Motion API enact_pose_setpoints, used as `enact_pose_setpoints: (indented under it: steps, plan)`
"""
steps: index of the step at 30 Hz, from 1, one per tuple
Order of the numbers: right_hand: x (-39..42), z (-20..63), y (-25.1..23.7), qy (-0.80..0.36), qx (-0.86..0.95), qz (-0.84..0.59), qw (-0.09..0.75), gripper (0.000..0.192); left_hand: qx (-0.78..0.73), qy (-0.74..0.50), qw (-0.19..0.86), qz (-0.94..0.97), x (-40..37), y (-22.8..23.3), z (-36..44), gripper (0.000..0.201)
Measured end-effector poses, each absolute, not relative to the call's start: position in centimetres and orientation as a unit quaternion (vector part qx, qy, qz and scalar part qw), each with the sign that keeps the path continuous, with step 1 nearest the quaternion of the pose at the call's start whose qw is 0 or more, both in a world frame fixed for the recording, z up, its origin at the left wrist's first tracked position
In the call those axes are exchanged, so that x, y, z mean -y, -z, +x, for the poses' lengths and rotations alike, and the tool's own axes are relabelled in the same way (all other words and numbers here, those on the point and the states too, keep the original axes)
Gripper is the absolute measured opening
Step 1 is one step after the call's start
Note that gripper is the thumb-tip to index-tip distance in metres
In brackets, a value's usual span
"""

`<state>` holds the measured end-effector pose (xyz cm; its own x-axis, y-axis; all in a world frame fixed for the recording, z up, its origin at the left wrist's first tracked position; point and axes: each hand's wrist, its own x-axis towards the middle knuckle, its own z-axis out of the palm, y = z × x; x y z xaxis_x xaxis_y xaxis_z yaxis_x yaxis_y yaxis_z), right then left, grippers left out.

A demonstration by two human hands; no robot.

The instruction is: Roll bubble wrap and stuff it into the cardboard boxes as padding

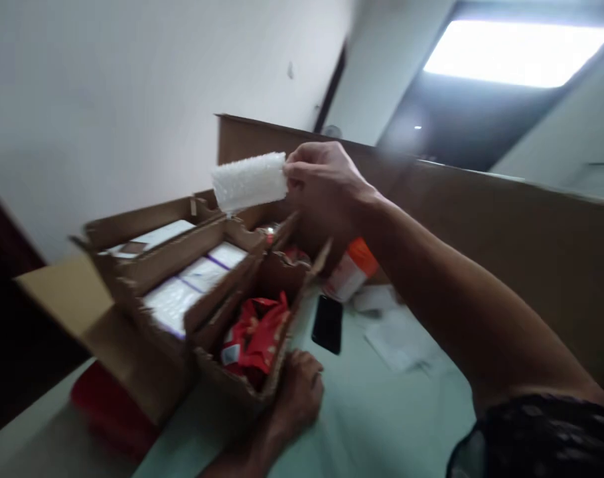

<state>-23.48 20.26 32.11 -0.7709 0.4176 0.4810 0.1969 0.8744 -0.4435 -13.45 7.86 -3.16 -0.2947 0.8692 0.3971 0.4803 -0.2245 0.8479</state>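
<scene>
My right hand [326, 189] is raised above the boxes and pinches a white foam strip [249, 180] by its right end. My left hand [297, 392] rests on the table against the near side of a small open cardboard box [252, 388]. Red packets [257, 332] lie inside that box. Left of it stands a larger open cardboard box [133, 345] with white packs [192, 282] in it.
A black phone [328, 323] lies on the pale green table [381, 411] beside the small box. An orange-and-white container [352, 269] and white papers [396, 335] lie behind it. A brown board wall [531, 232] runs along the right. Something red [107, 411] sits under the larger box.
</scene>
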Motion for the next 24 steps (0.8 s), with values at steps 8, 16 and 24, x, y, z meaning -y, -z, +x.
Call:
enact_pose_setpoints:
  steps: [8, 16, 24]
  plan:
    - [-29.2, 4.8, -23.0, -0.284, 0.782, -0.383, 0.402, 0.033, -0.602, -0.494, 0.188, 0.598, -7.1, 2.1, -13.8, 0.022]
    - [-31.9, 6.7, -21.0, -0.212, 0.764, -0.450, 0.411, 0.022, -0.626, -0.480, 0.175, 0.589, -7.2, 2.2, -13.8, 0.023]
    - [-25.3, -20.9, -27.6, -0.127, 0.919, -0.186, 0.324, 0.018, -0.630, -0.501, 0.164, 0.570, -8.5, 3.2, -13.5, 0.022]
